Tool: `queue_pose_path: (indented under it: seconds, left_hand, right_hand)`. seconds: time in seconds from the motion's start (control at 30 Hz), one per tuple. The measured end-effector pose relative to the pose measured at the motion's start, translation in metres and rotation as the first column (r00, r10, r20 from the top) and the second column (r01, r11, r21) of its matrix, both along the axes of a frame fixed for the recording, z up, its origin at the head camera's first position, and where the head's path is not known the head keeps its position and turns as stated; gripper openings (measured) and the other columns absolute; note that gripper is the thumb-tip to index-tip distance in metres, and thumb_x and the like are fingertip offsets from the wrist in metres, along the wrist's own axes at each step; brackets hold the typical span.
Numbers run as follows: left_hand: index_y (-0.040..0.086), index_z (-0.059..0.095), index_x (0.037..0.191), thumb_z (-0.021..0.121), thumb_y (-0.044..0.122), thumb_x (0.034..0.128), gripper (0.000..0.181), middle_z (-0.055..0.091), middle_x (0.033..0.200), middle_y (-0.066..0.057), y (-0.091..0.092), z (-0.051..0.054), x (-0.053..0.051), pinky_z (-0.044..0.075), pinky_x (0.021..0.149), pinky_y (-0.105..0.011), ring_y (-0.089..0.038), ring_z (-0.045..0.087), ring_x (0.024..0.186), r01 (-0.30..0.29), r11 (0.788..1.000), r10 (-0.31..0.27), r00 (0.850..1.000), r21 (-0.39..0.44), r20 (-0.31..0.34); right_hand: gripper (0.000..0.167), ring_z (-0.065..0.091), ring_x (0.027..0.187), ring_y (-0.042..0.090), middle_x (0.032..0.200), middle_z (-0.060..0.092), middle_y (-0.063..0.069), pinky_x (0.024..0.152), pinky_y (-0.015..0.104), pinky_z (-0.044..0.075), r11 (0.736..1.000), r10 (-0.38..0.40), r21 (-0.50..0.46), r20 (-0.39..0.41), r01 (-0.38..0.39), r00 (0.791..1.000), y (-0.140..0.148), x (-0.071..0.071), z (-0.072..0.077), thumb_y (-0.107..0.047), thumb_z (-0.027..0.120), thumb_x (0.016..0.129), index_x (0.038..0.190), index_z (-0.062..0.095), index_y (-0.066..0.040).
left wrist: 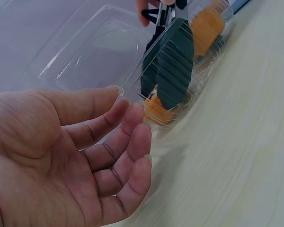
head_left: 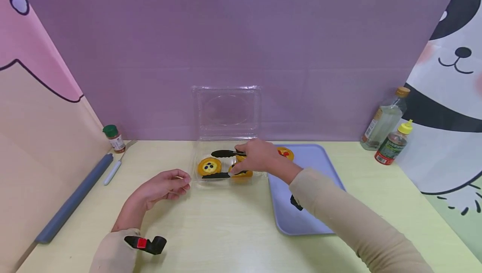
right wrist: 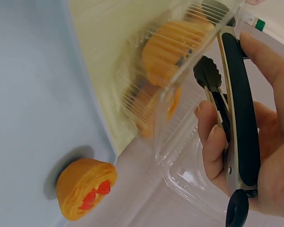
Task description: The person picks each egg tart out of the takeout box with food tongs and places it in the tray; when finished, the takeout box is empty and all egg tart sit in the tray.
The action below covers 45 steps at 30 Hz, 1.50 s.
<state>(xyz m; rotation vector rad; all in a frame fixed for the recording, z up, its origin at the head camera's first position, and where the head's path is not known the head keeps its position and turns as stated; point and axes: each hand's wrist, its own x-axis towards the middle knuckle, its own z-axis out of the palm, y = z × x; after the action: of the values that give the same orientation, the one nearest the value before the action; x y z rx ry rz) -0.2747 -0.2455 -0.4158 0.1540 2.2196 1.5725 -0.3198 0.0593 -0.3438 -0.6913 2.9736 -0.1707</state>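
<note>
My right hand (head_left: 260,155) holds black-tipped tongs (right wrist: 241,109) over a clear plastic clamshell box (head_left: 196,149). The tongs' jaws are spread, one on each side of a tart with dark berries (head_left: 209,166) in the box's left part. More tarts (right wrist: 173,49) lie in the right part of the box, partly hidden by my right hand. At the box's left front corner, the thumb and forefinger of my left hand (head_left: 165,185) pinch the rim (left wrist: 122,92). The box's lid (head_left: 227,112) stands raised at the back.
A tart with red pieces (right wrist: 87,189) sits on the lavender tray (head_left: 284,206) right of the box. Behind, at right, stand a cork-topped bottle (head_left: 384,120) and a yellow-capped bottle (head_left: 392,145). At left are a green-lidded jar (head_left: 114,138), a fork (head_left: 114,170) and a blue-grey bar (head_left: 77,197).
</note>
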Motion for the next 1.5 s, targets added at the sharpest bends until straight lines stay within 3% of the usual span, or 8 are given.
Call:
queue_pose_path:
  seconds: [0.1,0.2,0.37,0.63,1.1,1.5]
  left_hand:
    - [-0.001,0.053,0.124,0.058,0.031,0.1020,0.039,0.065,0.103,-0.006,0.001,-0.001,-0.001,0.052,0.080,-0.032,-0.018,0.062,0.090,0.003,1.000,-0.003,1.000,-0.004,-0.001]
    - [0.000,0.054,0.124,0.058,0.030,0.1019,0.038,0.065,0.103,-0.006,0.001,-0.001,-0.002,0.052,0.080,-0.032,-0.018,0.062,0.090,-0.005,1.000,0.005,1.000,-0.006,0.004]
    - [0.000,0.054,0.123,0.058,0.031,0.1021,0.038,0.066,0.103,-0.006,0.002,-0.001,-0.001,0.052,0.080,-0.032,-0.018,0.062,0.090,0.005,1.000,-0.005,1.000,-0.006,-0.003]
    - [0.000,0.054,0.123,0.058,0.030,0.1021,0.037,0.066,0.103,-0.006,0.003,-0.001,-0.002,0.052,0.081,-0.032,-0.018,0.062,0.091,0.004,1.000,-0.004,1.000,-0.008,0.004]
    - [-0.001,0.054,0.124,0.058,0.029,0.1019,0.038,0.065,0.103,-0.006,0.004,0.002,-0.001,0.052,0.081,-0.032,-0.019,0.062,0.091,-0.001,1.000,0.001,1.000,-0.011,0.008]
    - [-0.002,0.053,0.125,0.059,0.030,0.1017,0.040,0.066,0.104,-0.007,0.001,0.004,0.000,0.052,0.082,-0.032,-0.020,0.062,0.092,-0.004,1.000,0.004,1.000,-0.021,0.009]
  right_hand:
    - [0.087,0.039,0.056,0.012,0.083,0.072,-0.001,0.046,0.028,0.027,1.000,-0.024,0.018,0.017,0.023,1.000,-0.002,-0.001,-0.003,-0.074,0.070,0.076,0.148,0.049,-0.032]
    - [0.085,0.039,0.057,0.011,0.085,0.072,-0.002,0.045,0.027,0.028,0.999,-0.034,0.019,0.024,0.034,0.999,-0.003,-0.002,-0.005,-0.074,0.070,0.076,0.147,0.051,-0.032]
    - [0.078,0.034,0.054,0.013,0.066,0.063,-0.001,0.046,0.028,0.025,1.000,-0.024,-0.005,0.040,0.024,0.999,-0.003,-0.003,-0.005,-0.071,0.070,0.078,0.144,0.054,-0.031]
    - [0.073,0.025,0.049,0.012,0.050,0.046,-0.007,0.045,0.027,0.021,0.999,-0.006,-0.041,0.024,0.007,1.000,0.001,-0.003,-0.008,-0.068,0.070,0.080,0.141,0.058,-0.030]
    - [0.069,0.024,0.045,0.010,0.049,0.030,-0.010,0.044,0.026,0.019,0.998,0.001,-0.068,-0.044,-0.004,0.999,0.009,0.000,-0.008,-0.067,0.065,0.085,0.142,0.057,-0.029]
    - [0.069,0.027,0.048,0.012,0.055,0.056,0.001,0.045,0.027,0.021,0.992,-0.021,-0.124,-0.060,0.014,0.998,0.023,0.008,-0.001,-0.070,0.064,0.084,0.141,0.059,-0.030]
